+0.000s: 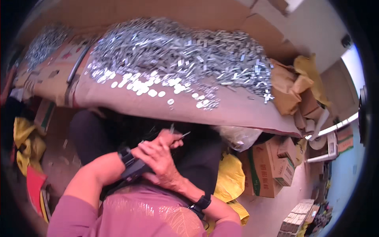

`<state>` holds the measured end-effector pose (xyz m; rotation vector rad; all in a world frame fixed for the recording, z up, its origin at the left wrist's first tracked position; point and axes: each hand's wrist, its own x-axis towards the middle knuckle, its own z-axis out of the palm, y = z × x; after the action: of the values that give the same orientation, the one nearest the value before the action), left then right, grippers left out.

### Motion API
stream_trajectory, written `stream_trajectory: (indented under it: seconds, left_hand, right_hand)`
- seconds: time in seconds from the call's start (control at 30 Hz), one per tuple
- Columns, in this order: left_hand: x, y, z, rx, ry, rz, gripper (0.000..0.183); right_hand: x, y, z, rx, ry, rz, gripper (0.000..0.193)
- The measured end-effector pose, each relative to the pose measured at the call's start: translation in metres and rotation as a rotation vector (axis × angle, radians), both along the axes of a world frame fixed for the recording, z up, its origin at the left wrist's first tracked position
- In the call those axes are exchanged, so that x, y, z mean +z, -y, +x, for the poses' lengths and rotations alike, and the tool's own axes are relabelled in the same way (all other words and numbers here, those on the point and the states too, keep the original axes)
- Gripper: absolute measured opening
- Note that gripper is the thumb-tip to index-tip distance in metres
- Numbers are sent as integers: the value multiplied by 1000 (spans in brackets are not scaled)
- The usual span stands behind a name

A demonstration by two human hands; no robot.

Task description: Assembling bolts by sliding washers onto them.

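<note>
Above my lap, my left hand [167, 138] is closed on a few thin metal pieces [172, 128] that stick out past the fingers. Blur hides their exact kind. Across the back of that hand and its wrist lies my right hand [158, 158], fingers stretched out and side by side, with nothing visible in it. A dark band [126, 156] circles my left wrist and a black band [203, 202] my right. Beyond the hands, a large heap of small silvery metal strips [177, 49] covers the cardboard-topped bench [130, 103]. Shiny round discs [144, 86] lie along the heap's near edge.
A smaller metal heap [47, 43] and a dark rod [79, 64] are at the left. Crumpled brown paper [286, 89] lies at the bench's right end. Clear plastic [241, 136], cartons [262, 168] and yellow sacks [229, 177] crowd my right side; a yellow sack [27, 144] lies left.
</note>
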<state>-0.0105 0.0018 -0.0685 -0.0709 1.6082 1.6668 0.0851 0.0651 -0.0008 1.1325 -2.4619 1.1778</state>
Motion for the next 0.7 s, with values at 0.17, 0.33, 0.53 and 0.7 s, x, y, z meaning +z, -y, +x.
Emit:
stream_trajectory:
  seconds: [0.17,0.33,0.53,0.7]
  left_hand:
    - [-15,-2,-4,50,-248,-98,26]
    - [-16,-2,-4,32,-259,30,21]
    - [-13,7,3,59,182,93,24]
    - [-12,2,1,34,67,-33,23]
  right_hand:
    - [2,2,0,-29,20,9,73]
    - [11,8,0,-31,-30,15,76]
    - [15,17,3,-19,-300,89,56]
    - [10,16,4,24,-255,64,52]
